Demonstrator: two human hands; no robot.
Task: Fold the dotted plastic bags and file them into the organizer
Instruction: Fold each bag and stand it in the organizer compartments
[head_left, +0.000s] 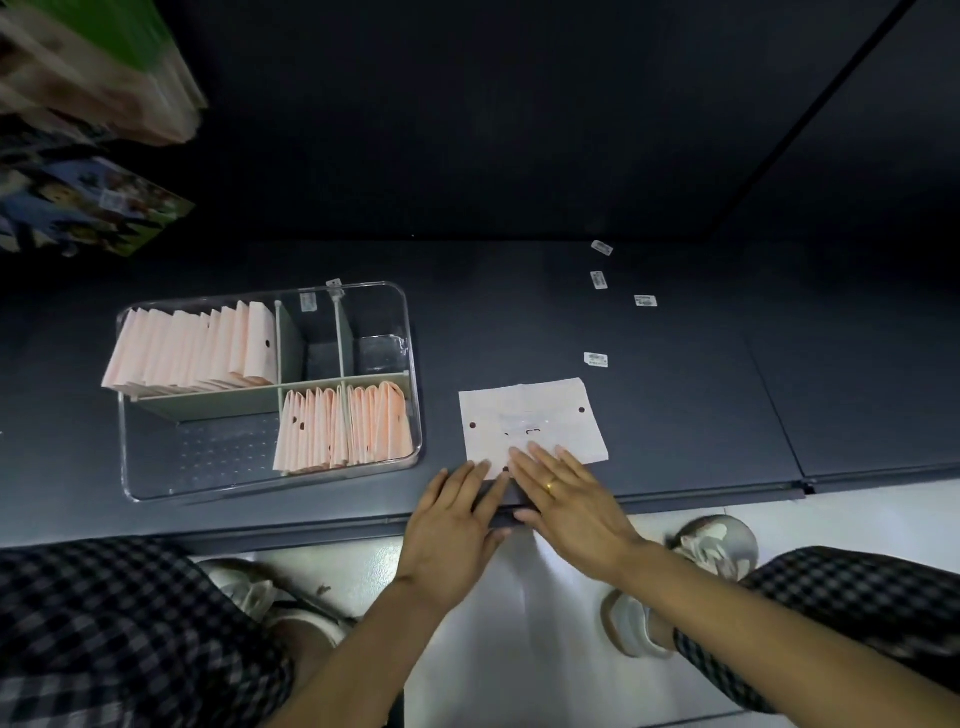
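- i see a dark bench (519, 322) under dim light, with a pale floor (519, 649) below its near edge.
- a white dotted bag (535, 415) lies flat on the bench, near its front edge and just right of the organizer.
- my left hand (452, 525) lies flat with straight fingers, its fingertips at the bag's near left corner.
- my right hand (566, 499) is spread flat, fingers pressing the bag's near edge; it wears a gold ring (549, 487).
- the clear organizer (410, 364) sits on the bench left of the bag, split by pale dividers (340, 343).
- folded pink bags (192, 348) stand filed in its far left compartment, and more folded bags (343, 426) fill the two near right ones.
- small white labels (596, 359) lie scattered on the bench beyond the bag.
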